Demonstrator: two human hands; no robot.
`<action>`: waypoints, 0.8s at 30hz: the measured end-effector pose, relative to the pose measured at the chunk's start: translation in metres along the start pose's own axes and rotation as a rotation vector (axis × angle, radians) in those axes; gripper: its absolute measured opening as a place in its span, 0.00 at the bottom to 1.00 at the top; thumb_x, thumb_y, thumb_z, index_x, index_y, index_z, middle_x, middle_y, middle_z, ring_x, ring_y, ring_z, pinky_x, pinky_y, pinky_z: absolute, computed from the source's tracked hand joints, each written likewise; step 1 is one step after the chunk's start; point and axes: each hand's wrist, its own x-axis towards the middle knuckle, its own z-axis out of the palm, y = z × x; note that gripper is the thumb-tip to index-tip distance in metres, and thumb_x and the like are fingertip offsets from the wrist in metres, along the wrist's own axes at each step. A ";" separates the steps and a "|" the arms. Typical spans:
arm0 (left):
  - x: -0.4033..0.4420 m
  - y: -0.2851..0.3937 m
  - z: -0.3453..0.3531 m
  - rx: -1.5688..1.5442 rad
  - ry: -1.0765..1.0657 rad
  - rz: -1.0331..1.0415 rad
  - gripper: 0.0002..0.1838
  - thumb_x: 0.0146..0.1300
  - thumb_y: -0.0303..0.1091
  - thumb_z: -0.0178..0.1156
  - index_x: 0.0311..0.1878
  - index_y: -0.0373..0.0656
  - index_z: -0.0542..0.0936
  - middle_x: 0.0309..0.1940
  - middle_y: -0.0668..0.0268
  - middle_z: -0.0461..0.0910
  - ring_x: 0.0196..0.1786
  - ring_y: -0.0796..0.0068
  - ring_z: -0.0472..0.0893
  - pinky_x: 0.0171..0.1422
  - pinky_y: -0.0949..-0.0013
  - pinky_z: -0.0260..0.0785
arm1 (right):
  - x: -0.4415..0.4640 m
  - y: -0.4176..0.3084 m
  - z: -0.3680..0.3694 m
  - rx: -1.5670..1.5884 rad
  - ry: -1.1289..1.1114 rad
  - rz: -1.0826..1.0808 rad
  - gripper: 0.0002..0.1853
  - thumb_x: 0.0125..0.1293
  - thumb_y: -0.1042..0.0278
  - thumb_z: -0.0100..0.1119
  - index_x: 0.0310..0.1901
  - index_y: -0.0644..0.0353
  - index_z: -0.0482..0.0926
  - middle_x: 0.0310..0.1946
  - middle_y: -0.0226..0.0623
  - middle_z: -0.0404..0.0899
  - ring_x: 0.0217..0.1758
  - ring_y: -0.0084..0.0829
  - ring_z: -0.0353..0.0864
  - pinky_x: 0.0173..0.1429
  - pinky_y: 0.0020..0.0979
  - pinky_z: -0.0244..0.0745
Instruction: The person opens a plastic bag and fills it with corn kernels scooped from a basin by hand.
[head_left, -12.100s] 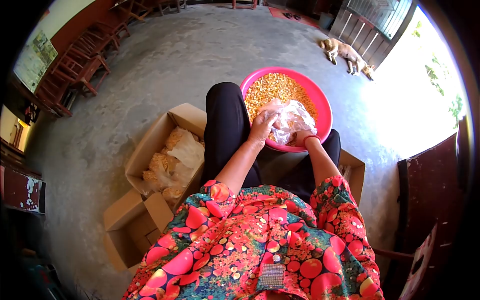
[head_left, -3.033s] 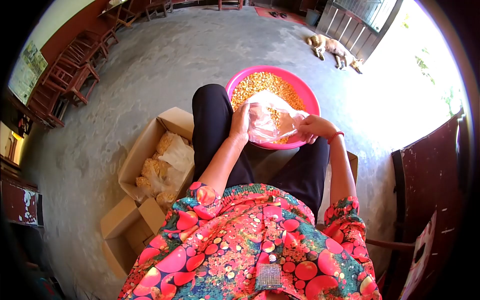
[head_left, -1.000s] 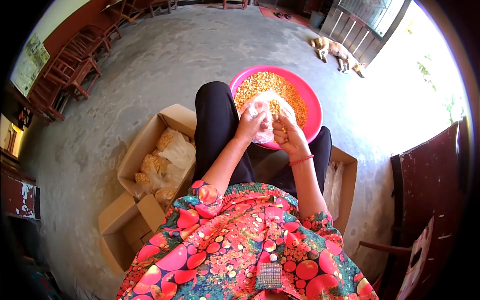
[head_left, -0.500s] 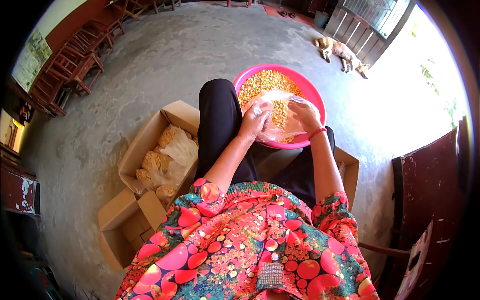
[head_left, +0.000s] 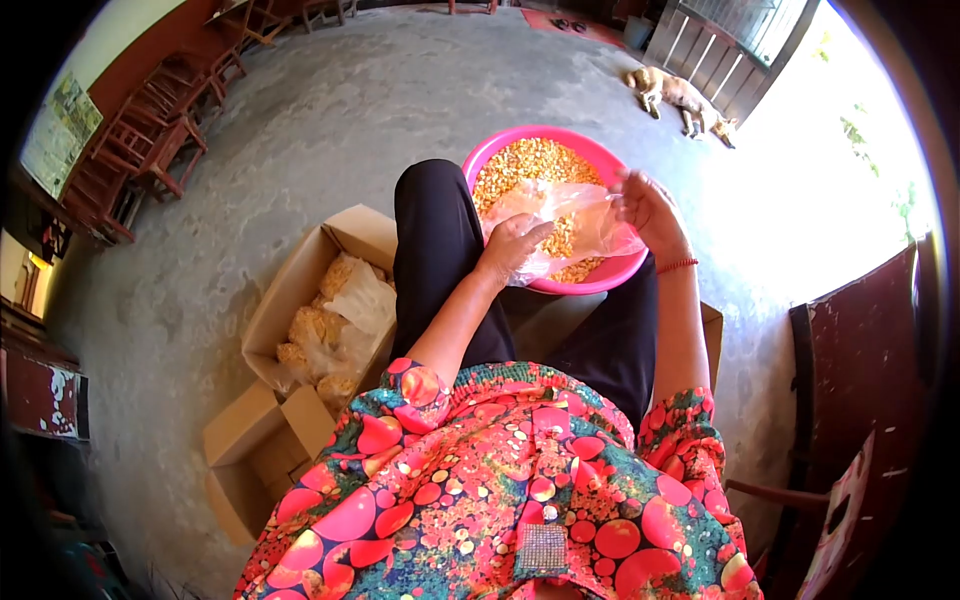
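A pink basin (head_left: 586, 284) full of yellow-orange corn kernels (head_left: 535, 165) sits just past my knees. Stretched over the kernels is a clear plastic bag (head_left: 585, 212). My left hand (head_left: 512, 250) is closed on the bag's near left side, with the thumb pointing right. At the bag's upper right edge, my right hand (head_left: 655, 212) has its fingers pinched together on the plastic, above the basin's right rim. Whether any kernels are inside the bag, I cannot tell.
Left of my legs stands a cardboard box (head_left: 283, 292) holding several bags of corn-coloured contents (head_left: 315, 325). Another open cardboard box (head_left: 238, 425) is nearer me. A dog (head_left: 682, 94) lies by the doorway. Wooden chairs (head_left: 160, 150) line the left wall; dark red furniture (head_left: 860, 350) stands right.
My right hand has moved right and slightly up, drawing the bag's right side out wider. The left hand stays in nearly the same place, a little lower.
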 end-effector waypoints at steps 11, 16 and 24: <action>0.005 -0.015 0.000 -0.230 0.085 -0.002 0.14 0.60 0.40 0.52 0.35 0.38 0.78 0.27 0.69 0.78 0.24 0.86 0.72 0.29 0.81 0.65 | 0.002 0.131 -0.043 -1.405 0.058 0.173 0.18 0.60 0.56 0.42 0.46 0.58 0.72 0.40 0.49 0.74 0.46 0.46 0.71 0.49 0.40 0.65; 0.006 -0.015 -0.005 -0.182 0.062 -0.051 0.13 0.60 0.38 0.51 0.36 0.37 0.78 0.29 0.68 0.78 0.25 0.85 0.74 0.28 0.79 0.67 | 0.009 0.125 -0.051 -1.464 0.138 0.236 0.16 0.57 0.58 0.45 0.35 0.62 0.75 0.34 0.50 0.76 0.42 0.46 0.74 0.47 0.41 0.66; 0.013 -0.012 -0.014 -0.139 0.015 -0.075 0.06 0.55 0.28 0.53 0.32 0.38 0.78 0.28 0.67 0.77 0.28 0.81 0.75 0.35 0.78 0.68 | 0.004 0.107 -0.040 -1.020 -0.266 0.266 0.12 0.56 0.63 0.52 0.38 0.60 0.75 0.29 0.34 0.76 0.31 0.28 0.74 0.37 0.27 0.70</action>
